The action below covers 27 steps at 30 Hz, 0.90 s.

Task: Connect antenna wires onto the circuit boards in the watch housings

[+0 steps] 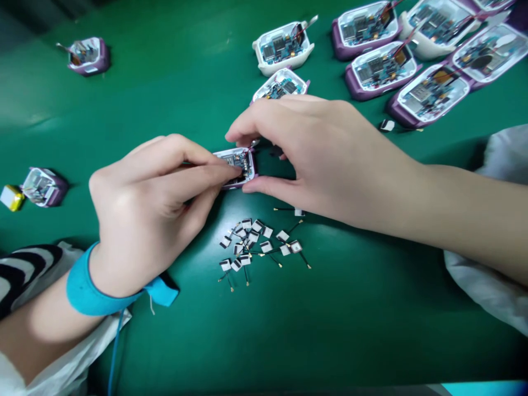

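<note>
Left grip [142,214]: fingers drawn nearly closed, tips down inside a small purple-and-white plastic housing [252,166], touching the circuit board [237,161] seated in it; anything pinched between them too small to tell. Right grip [325,157]: spread wide yet closed around that housing's far end, fingers arching over it, thumb [249,187] against its lower rim.

Judged by look, a light, fairly stiff shell around a fragile board with fine wiring, slippery at its smooth edges; safest taken by the plastic rim, clear of the board and wires.

Directly below the housing, a loose heap of small white antenna patches [251,242] with thin dark leads and gold tips, all on a green surface [350,319]. Up and to the right of the housing, a cluster of open housings [381,69] with boards exposed. Well to its left, one more housing [43,187] beside a yellow foil-wrapped block [11,198], possibly a battery. Toward the near side of the housing, a blue wrist strap [99,291] around the left wrist, with a blue cord [114,352] trailing down.
</note>
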{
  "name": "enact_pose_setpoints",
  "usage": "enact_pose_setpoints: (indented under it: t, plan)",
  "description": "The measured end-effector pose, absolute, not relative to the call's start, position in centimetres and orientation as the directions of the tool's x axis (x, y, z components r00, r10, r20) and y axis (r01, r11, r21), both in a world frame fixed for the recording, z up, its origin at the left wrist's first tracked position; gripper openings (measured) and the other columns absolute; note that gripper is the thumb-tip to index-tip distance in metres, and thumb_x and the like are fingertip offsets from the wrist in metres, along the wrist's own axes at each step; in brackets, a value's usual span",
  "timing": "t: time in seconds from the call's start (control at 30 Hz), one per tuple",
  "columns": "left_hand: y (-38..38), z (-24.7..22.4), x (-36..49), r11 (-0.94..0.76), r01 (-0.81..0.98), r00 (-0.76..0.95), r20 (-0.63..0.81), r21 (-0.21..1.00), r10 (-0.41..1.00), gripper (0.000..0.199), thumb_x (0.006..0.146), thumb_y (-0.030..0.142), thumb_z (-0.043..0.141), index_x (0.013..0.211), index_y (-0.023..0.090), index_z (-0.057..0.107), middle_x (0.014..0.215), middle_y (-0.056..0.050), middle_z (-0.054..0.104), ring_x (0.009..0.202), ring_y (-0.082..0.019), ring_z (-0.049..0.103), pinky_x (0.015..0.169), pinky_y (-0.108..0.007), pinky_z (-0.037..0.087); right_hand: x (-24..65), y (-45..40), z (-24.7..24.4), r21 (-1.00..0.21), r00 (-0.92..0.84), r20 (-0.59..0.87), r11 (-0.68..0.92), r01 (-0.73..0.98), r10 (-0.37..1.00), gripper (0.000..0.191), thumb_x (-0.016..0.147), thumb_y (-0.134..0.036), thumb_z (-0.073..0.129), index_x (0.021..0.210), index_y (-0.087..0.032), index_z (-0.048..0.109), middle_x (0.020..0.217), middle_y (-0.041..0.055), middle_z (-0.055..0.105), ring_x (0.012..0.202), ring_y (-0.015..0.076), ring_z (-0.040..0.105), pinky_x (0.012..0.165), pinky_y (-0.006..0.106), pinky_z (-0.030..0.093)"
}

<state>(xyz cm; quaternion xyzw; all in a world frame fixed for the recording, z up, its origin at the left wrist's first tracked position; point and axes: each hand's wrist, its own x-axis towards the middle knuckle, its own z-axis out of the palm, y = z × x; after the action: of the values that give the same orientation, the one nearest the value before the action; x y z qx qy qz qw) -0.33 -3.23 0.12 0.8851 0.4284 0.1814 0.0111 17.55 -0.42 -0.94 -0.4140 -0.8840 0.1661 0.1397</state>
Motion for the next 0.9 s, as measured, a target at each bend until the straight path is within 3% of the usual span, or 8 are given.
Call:
enact_pose_setpoints:
  t: [0.47, 0.9]
  plan:
    - [-2.81, -0.20, -0.62, -0.672, 0.738, 0.625, 0.311, 0.065, 0.716, 0.016, 0.083, 0.020, 0.049, 0.093, 0.020, 0.061, 0.085, 0.003, 0.059, 0.076, -0.010, 0.054, 0.064, -0.025, 0.043, 17.64, -0.42, -0.96, -0.415, -0.633, 0.111, 0.614, 0.671, 0.766, 0.039, 0.074, -0.027, 0.061, 0.109, -0.014, 0.047, 0.102, 0.0039, 0.056, 0.096, 0.0209, 0.052, 0.073, 0.031, 0.041]
    - [-3.02, -0.26, -0.78, -0.673, 0.737, 0.632, 0.293, 0.060, 0.718, 0.015, 0.083, 0.023, 0.048, 0.092, 0.023, 0.060, 0.085, 0.003, 0.058, 0.074, -0.010, 0.053, 0.063, -0.025, 0.043, 17.68, -0.39, -1.02, -0.406, -0.636, 0.122, 0.623, 0.669, 0.762, 0.039, 0.074, -0.027, 0.060, 0.109, -0.014, 0.047, 0.103, 0.0035, 0.056, 0.096, 0.0208, 0.052, 0.074, 0.032, 0.041]
